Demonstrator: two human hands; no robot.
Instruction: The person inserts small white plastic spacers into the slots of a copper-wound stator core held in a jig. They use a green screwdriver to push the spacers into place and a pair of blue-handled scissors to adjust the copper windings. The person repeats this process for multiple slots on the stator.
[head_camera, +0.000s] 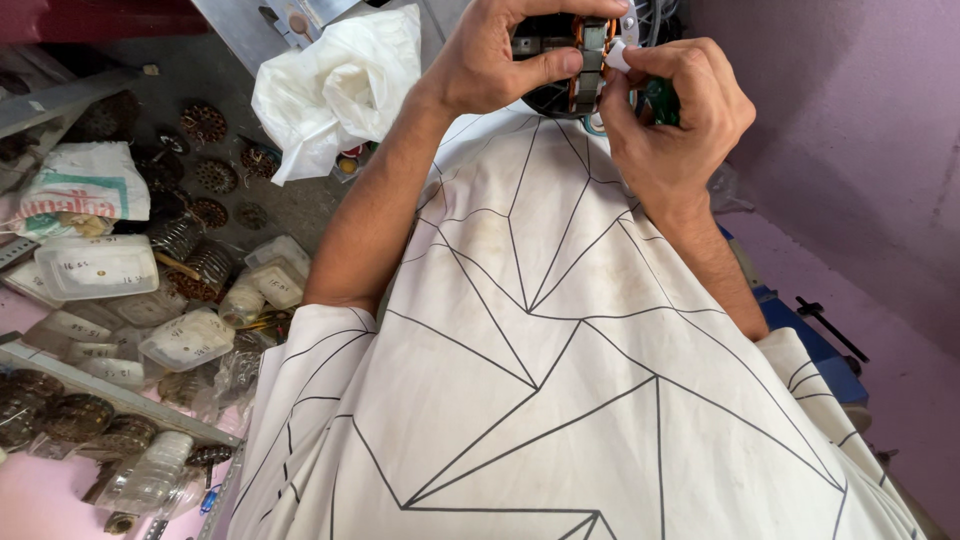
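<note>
At the top of the head view, my left hand (495, 60) grips a dark round motor stator with copper windings (578, 62), thumb pressed across its front. My right hand (675, 110) is closed beside it, pinching a small white piece (617, 55) against the stator's edge, with something green (660, 100) tucked in the palm. Both hands are held up in front of my white shirt with black line pattern (560, 350), which fills the middle of the view. Most of the stator is hidden by the fingers.
A crumpled white plastic bag (335, 85) lies to the left. Several round wound cores (205, 125) and clear plastic bags and boxes of parts (95, 265) crowd the floor at left. A pink wall (850, 150) rises at right, a blue object (830, 355) below it.
</note>
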